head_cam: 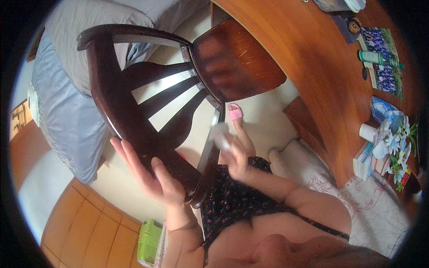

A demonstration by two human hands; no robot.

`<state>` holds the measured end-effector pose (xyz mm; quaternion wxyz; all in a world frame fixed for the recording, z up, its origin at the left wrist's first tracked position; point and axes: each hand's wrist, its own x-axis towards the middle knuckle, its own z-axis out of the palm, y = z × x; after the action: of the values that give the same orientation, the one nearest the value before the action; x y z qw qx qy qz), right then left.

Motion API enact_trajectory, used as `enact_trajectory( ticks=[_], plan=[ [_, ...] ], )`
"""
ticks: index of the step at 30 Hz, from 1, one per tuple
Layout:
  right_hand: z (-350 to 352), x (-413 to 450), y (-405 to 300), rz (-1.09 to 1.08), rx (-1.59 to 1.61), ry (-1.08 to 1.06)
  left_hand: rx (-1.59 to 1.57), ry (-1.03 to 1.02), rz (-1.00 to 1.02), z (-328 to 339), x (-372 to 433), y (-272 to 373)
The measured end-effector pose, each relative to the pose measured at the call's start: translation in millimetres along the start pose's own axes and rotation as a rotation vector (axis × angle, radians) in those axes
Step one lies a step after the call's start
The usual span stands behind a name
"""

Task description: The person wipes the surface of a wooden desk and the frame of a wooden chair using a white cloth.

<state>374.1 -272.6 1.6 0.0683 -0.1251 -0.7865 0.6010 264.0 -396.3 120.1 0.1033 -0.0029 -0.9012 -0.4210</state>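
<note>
A dark brown wooden chair (110, 87) stands in front of me, its slatted back towards me and its glossy seat (238, 60) beyond. My left hand (154, 177) grips the top rail of the backrest, thumb on the near face and fingers along the outer edge. Beside the right upright of the backrest is my right hand (239, 155), blurred, with a whitish cloth-like thing (221, 135) in its fingers. Whether that thing touches the upright cannot be told.
A wooden desk (301, 67) curves along the right, bearing a green bottle (375, 57), a photo print, books (363, 160) and artificial flowers (397, 144). Bedding (67, 100) lies at the left. A green plastic basket (149, 241) is at the lower left. My foot wears a pink slipper (235, 113).
</note>
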Motion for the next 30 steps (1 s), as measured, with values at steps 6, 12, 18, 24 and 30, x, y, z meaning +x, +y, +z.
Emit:
enact_trajectory(
  ticks=[6, 12, 18, 24, 30],
  plan=[
    [15.5, -6.3, -2.4, -0.082, 0.291, 0.061, 0.022, 0.023, 0.019, -5.2, -3.4, -6.3],
    [41.7, 21.7, 189.1, 0.285, 0.018, 0.120, -0.038, 0.049, 0.036, 4.5, -4.3, -4.4],
    [82.2, 19.3, 259.8, 0.675, 0.366, 0.306, -0.036, 0.043, 0.033, -1.4, -2.0, -3.2],
    [100.3, 33.1, 287.6, 1.032, 1.359, 0.407, -0.057, 0.001, 0.124, 1.0, -4.2, -11.0],
    [63.6, 18.6, 123.8, 0.292, 0.491, 0.072, 0.006, -0.022, 0.227, -12.3, -4.5, -20.4]
  ],
)
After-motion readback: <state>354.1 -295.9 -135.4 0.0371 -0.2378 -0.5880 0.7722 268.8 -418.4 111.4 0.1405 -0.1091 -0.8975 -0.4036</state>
